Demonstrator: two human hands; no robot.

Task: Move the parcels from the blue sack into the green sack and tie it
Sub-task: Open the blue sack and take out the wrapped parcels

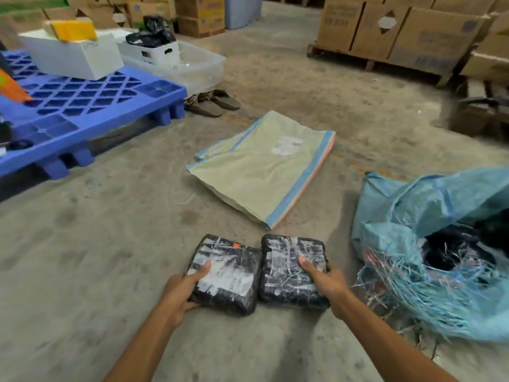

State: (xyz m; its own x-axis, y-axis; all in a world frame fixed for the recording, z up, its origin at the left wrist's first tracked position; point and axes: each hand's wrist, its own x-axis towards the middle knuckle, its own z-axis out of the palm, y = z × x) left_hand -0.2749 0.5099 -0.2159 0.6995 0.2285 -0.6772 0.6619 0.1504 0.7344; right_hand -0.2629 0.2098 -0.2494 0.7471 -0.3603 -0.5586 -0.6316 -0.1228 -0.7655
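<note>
The green sack (256, 172) lies flat on the concrete floor (96, 244), and its white label is too blurred to read. Just in front of it, nearer the person, two black wrapped parcels are held side by side. The left hand (181, 288) grips the left parcel (231, 277) with the thumb on top and the fingers hidden beneath. The right hand (327, 279) grips the right parcel (289, 274) likewise. Right of the green sack, the frayed blue sack (429, 216) slumps open, cut off at the frame edge. The dark contents in its mouth are hard to make out.

Two black parcels (224, 274) streaked with white tape. A pale green sack (256, 172) edged in blue and pink stripes. A light blue sack (429, 199), frayed. A bright blue lattice pallet (82, 106) on grey floor (82, 244).
</note>
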